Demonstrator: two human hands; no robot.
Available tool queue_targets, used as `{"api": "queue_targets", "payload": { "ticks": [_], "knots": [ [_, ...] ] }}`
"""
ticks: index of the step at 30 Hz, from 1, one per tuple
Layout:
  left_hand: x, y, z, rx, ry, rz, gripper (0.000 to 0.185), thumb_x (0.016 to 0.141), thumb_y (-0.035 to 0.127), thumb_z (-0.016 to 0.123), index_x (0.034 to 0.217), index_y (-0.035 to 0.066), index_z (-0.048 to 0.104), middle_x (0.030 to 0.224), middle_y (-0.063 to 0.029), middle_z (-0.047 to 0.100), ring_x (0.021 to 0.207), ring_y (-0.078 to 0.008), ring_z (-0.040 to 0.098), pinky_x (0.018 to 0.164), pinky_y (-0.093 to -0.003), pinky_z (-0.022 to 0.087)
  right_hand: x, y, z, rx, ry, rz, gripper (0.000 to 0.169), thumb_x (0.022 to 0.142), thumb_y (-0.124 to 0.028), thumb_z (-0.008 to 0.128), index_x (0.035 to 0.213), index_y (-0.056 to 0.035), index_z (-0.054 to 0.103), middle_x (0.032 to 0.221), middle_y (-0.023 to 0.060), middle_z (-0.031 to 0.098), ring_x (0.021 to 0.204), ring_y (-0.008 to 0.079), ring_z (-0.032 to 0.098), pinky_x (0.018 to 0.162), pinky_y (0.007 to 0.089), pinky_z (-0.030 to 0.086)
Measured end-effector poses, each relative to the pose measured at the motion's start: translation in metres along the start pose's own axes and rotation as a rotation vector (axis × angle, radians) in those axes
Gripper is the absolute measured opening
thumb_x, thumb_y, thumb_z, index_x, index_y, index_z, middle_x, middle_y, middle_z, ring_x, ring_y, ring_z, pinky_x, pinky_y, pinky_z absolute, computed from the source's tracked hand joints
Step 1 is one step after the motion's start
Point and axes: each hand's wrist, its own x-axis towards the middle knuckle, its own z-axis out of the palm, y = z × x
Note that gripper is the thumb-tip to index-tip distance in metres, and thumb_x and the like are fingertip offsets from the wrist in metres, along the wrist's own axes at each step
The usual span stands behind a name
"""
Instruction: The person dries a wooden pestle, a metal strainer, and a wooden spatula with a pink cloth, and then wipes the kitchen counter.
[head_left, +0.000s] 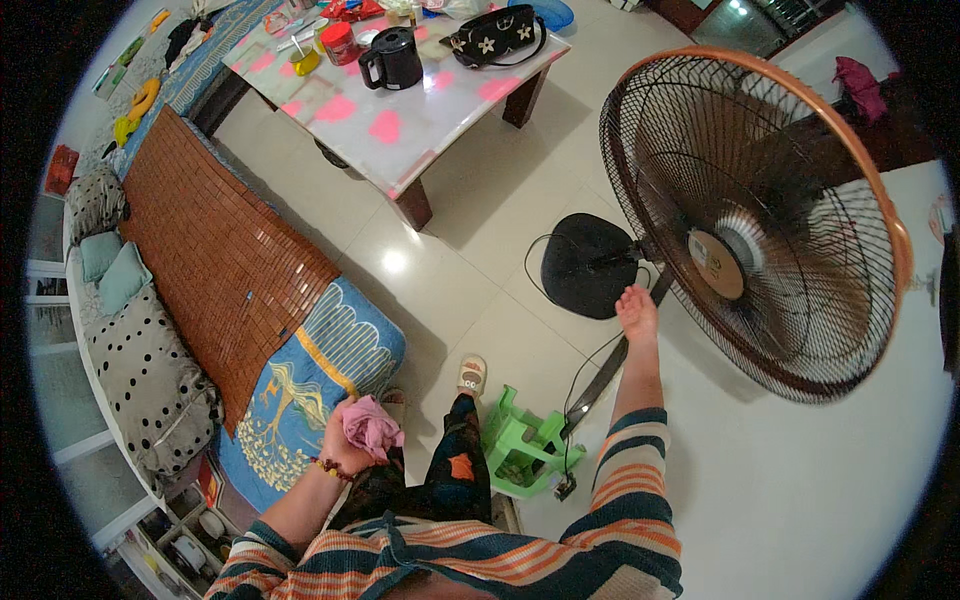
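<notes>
In my left hand (346, 442) is a crumpled pink cloth (373, 427), bunched over the fingers. A beaded bracelet circles that wrist. My right hand (637, 313) is stretched forward over the floor, palm turned up, with nothing visible in it. It appears near the stand of a large pedestal fan, though I cannot tell whether it touches the stand. The fan has a black wire guard with an orange-brown rim (814, 88) and a round tan centre disc (717, 264). Its flat black base (581, 266) rests on the tiled floor.
A green plastic stool (525, 476) stands by my legs, with a black power cord (574, 394) running beside it. Left is a sofa with a brown tile mat (217, 240) and cushions (154, 375). Ahead, a low table (457, 127) bears a black jug (394, 58) and a handbag (495, 37).
</notes>
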Motion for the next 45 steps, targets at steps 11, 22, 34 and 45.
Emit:
{"api": "queue_targets", "payload": {
  "ticks": [11,22,34,45],
  "knots": [
    [0.062,-0.026,0.038,-0.163,0.025,0.000,0.033,0.090,0.039,0.043,0.091,0.009,0.057,0.083,-0.0103,0.059,0.078,-0.0299,0.055,0.072,-0.0427,0.045,0.034,-0.064,0.072,0.737,0.009,-0.037,0.047,0.096,-0.035,0.037,0.134,-0.0073,0.043,0.143,0.0081,0.035,0.129,0.0264,0.036,0.100,0.0454,0.033],
    [0.076,-0.016,0.037,-0.111,-0.126,0.061,0.033,0.092,0.038,0.044,0.098,0.008,0.057,0.099,-0.0118,0.060,0.092,-0.0285,0.056,0.086,-0.0417,0.044,0.074,-0.061,0.063,-0.219,-0.080,-0.565,0.048,0.093,-0.033,0.042,0.130,-0.0044,0.046,0.138,0.0119,0.042,0.127,0.0294,0.038,0.106,0.0434,0.027],
    [0.086,-0.021,0.055,-0.044,-0.064,0.067,0.032,0.091,0.039,0.044,0.096,0.010,0.057,0.095,-0.0101,0.060,0.089,-0.0275,0.056,0.085,-0.0417,0.044,0.052,-0.053,0.101,0.782,-0.127,-0.444,0.045,0.095,-0.027,0.042,0.133,-0.0036,0.042,0.138,0.0125,0.041,0.125,0.0289,0.039,0.106,0.0414,0.028],
    [0.088,-0.009,0.054,-0.094,-0.084,0.066,0.031,0.089,0.040,0.048,0.095,0.011,0.057,0.093,-0.0126,0.060,0.088,-0.0312,0.056,0.081,-0.0443,0.045,0.058,-0.046,0.107,0.801,-0.118,-0.526,0.045,0.095,-0.029,0.042,0.131,-0.0035,0.043,0.137,0.0126,0.041,0.124,0.0289,0.040,0.104,0.0417,0.030]
  ]
}}
